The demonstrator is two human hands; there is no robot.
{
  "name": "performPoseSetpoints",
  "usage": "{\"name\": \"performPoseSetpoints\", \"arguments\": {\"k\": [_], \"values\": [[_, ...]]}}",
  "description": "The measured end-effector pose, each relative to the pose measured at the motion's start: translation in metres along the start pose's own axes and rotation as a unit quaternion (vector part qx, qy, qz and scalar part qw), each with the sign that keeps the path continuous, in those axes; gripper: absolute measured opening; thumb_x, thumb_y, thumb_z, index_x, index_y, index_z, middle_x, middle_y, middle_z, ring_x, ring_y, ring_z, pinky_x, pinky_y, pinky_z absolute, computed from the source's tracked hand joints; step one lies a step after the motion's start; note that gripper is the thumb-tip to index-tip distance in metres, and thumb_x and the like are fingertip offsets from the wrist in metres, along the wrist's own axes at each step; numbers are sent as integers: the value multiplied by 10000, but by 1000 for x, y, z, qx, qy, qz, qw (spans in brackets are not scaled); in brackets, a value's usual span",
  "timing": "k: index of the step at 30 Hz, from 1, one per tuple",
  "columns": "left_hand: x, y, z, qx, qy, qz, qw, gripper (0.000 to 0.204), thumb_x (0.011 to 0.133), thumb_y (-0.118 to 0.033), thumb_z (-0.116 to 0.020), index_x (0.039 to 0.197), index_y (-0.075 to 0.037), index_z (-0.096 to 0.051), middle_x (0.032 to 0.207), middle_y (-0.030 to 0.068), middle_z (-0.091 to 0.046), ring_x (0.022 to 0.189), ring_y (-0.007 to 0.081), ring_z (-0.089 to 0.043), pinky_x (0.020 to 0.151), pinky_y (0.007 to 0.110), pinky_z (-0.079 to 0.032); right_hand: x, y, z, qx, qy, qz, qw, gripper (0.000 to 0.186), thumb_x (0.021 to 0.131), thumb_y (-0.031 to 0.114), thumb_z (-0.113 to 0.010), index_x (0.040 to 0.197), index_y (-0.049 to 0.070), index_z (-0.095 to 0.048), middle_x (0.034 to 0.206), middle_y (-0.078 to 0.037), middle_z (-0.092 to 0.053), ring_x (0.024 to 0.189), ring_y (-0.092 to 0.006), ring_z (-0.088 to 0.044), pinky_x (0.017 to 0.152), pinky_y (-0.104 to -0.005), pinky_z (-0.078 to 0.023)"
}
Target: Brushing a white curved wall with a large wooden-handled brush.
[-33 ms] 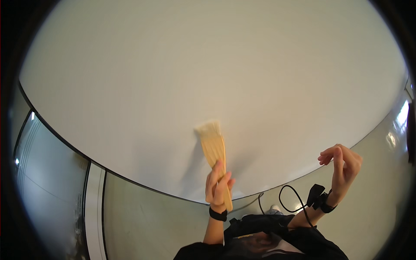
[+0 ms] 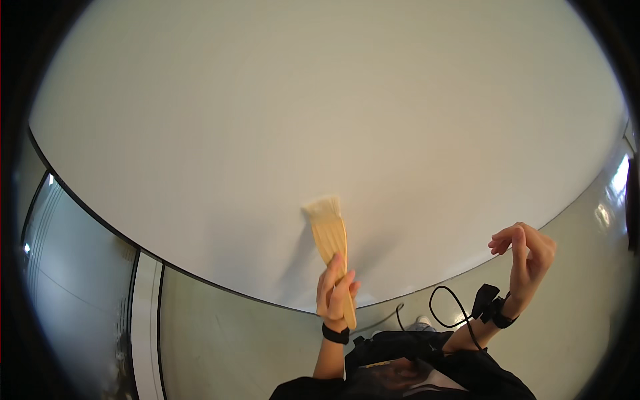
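My left hand (image 2: 337, 293) is closed around the handle of a flat wooden brush (image 2: 328, 230) with pale, wide bristles. The handle's end sticks out below the palm, and the bristle tips lie at a broad white surface (image 2: 320, 107). Shadows of hand and brush fall on that surface. Off to the right, my right hand (image 2: 527, 253) is raised near the surface's edge. Its fingers are loosely bent, with nothing visible in them. Each wrist wears a black band.
A thin black cable (image 2: 437, 303) loops beside my right wrist from a small black device (image 2: 485, 301). A dark-edged border bounds the white surface. At the left stands a glossy glass-like panel (image 2: 73, 280) beside a pale frame strip (image 2: 145, 313). A shoe (image 2: 423, 321) shows on the greenish-grey floor (image 2: 227, 333).
The brush and my left hand have shifted slightly down, toward me. My right hand is almost where it was.
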State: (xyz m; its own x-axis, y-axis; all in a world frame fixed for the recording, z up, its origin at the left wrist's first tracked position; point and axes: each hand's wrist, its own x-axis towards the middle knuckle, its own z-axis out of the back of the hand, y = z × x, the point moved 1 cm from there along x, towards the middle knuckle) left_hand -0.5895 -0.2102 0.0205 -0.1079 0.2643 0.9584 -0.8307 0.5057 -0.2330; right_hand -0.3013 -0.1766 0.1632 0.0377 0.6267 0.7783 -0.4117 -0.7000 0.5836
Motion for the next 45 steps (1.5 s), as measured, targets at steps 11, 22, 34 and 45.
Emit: {"name": "performPoseSetpoints", "arguments": {"k": [11, 22, 34, 45], "values": [[-61, -34, 48, -100, 180, 131, 970, 351, 740, 118, -804, 1071, 22, -737, 1319, 242, -658, 993, 342, -727, 781, 364, -625, 10, 10, -3, 16, 40, -68, 997, 295, 1007, 39, -560, 771, -78, -693, 646, -107, -671, 541, -160, -626, 504, -256, -468], [84, -41, 13, 0, -61, -121, 991, 349, 793, -70, -853, 1103, -20, -701, 1325, 299, -633, 943, 369, -717, 754, 395, -607, -1, 7, 3, 40, 51, -60, 996, 317, 1009, 61, -548, 760, -70, -695, 641, -99, -668, 537, -154, -613, 505, -257, -445], [-49, -41, 2, -78, 118, 180, 973, 279, 770, 145, -742, 1015, 26, -683, 1333, 198, -669, 980, 304, -703, 789, 329, -596, -5, -6, 8, 73, 52, -80, 993, 318, 1016, 72, -571, 760, -76, -689, 639, -99, -659, 546, -152, -613, 507, -258, -450], [2, -60, 21, -67, 80, 34, 994, 341, 755, 121, -773, 1068, 6, -698, 1373, 289, -613, 963, 307, -711, 725, 337, -588, -7, -9, 7, 90, 75, -111, 987, 321, 1021, 90, -590, 768, -82, -689, 643, -94, -650, 567, -147, -611, 520, -264, -466]]}}
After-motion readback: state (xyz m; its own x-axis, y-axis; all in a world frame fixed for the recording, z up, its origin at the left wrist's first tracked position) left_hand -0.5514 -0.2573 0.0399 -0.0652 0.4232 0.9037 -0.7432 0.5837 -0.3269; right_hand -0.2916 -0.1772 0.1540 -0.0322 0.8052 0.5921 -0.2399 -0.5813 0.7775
